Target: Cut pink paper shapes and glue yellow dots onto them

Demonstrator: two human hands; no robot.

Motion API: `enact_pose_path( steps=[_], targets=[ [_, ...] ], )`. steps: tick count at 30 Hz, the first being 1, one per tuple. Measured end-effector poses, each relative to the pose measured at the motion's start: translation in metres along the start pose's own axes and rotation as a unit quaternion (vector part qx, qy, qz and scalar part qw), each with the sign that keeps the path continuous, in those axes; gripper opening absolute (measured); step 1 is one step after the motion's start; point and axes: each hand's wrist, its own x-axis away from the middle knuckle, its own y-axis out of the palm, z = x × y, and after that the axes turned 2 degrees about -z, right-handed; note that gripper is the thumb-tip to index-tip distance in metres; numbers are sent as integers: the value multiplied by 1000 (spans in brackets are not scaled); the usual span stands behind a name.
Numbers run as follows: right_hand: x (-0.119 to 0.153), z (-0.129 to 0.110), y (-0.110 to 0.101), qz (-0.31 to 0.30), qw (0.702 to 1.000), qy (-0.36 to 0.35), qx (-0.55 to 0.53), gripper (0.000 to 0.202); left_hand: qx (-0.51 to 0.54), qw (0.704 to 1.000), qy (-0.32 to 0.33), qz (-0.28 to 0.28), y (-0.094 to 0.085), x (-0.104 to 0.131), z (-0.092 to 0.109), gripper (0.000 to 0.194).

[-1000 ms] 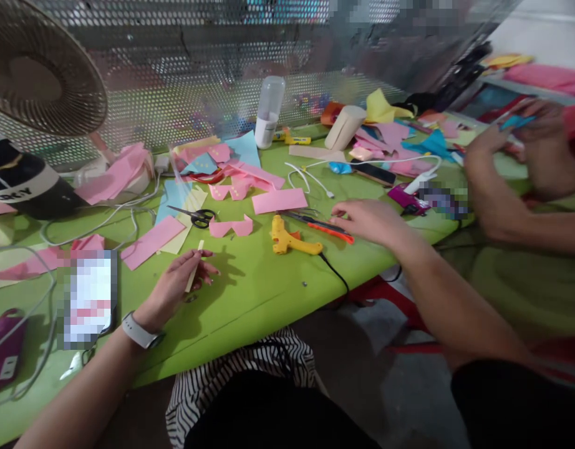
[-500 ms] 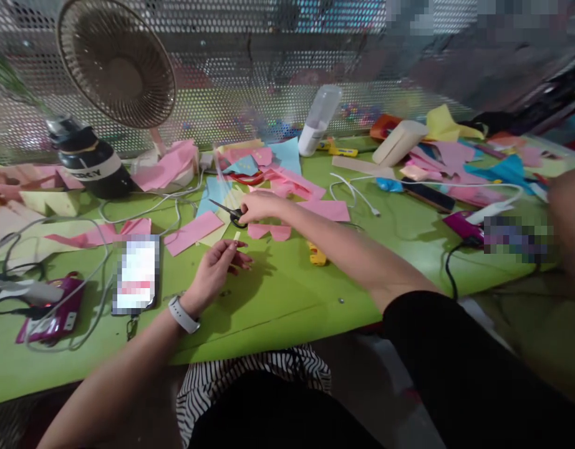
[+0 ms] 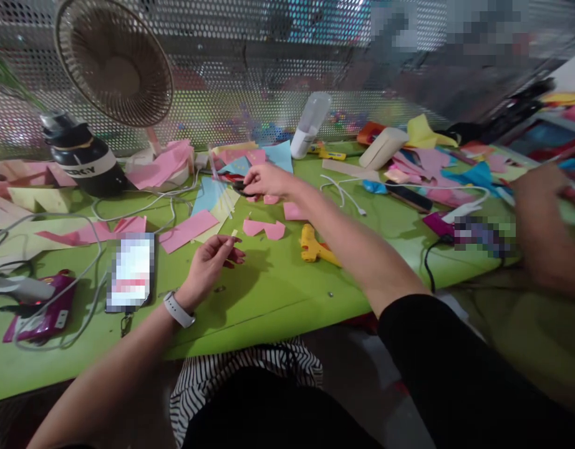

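My right hand reaches over the papers, its fingers closed on the dark handles of a pair of scissors. The blades are hard to make out against the papers. Closer to me, my left hand pinches a small pale yellow scrap of paper between thumb and finger. Just beyond that hand lies a cut pink paper shape with a notched edge. A flat pink sheet overlaps pale yellow paper to the left. Partly behind my right forearm is a yellow glue gun.
A phone, a fan and a dark bottle stand or lie at left, with loose cables. A clear bottle leans at the back. Another person's arm reaches in from the right, near a purple power strip.
My right hand has moved away from me with the scissors, uncovering more of the pink shape and the glue gun. My left hand keeps its pinch. The other person's arm has come further into view.
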Motion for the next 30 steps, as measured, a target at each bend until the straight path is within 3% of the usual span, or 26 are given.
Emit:
enact_pose_path(
  steps=[2,4,9,11,19,24,30],
  targets=[
    [22,11,-7,29,986,-29,-164,22,5,1000,-2,8,0,0,1,36],
    [50,25,-3,0,958,-53,-282,26,9,1000,-2,14,0,0,2,35],
    [118,61,36,-155,934,32,-322,38,23,999,-34,33,0,1,7,29],
    [133,68,48,-173,930,54,-318,43,34,997,-55,35,1,2,11,28],
    [133,72,59,-195,926,71,-317,48,8,996,-82,35,-7,9,16,24],
    [130,75,70,-206,924,64,-316,47,102,987,-116,42,-14,7,4,19],
    [135,78,75,-188,917,77,-343,47,103,994,-48,11,-17,8,-3,48]
  ],
)
